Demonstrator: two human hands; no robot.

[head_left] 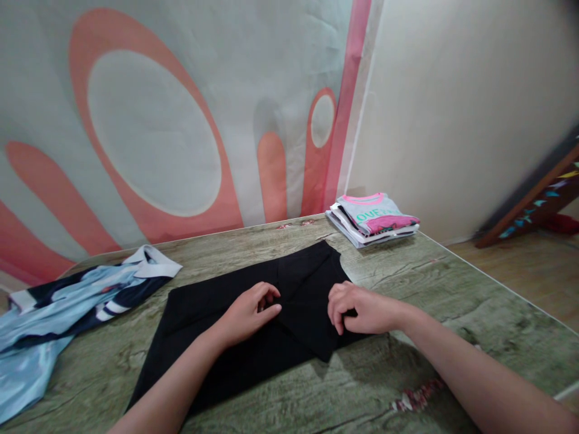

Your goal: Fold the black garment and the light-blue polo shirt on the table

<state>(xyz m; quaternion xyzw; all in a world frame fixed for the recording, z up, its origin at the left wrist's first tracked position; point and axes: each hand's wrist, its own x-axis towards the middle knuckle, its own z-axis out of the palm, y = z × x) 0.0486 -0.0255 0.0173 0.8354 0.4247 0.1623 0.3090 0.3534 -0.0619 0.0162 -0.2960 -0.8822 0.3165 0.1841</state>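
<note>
A black garment (217, 337) lies spread on the greenish wood-grain table (452, 313), with its right part folded over the middle. My left hand (251, 313) rests on the garment near the fold's edge, fingers curled and pinching the black cloth. At the right side of the folded flap, my right hand (357, 308) has its fingers bent down and gripping the cloth. Both forearms reach in from the bottom of the view.
A crumpled light-blue and navy garment (58, 307) lies at the table's left. A stack of folded shirts (373, 218), grey and pink on top, sits at the back right corner. A wall hanging covers the wall behind; the wooden floor shows at right.
</note>
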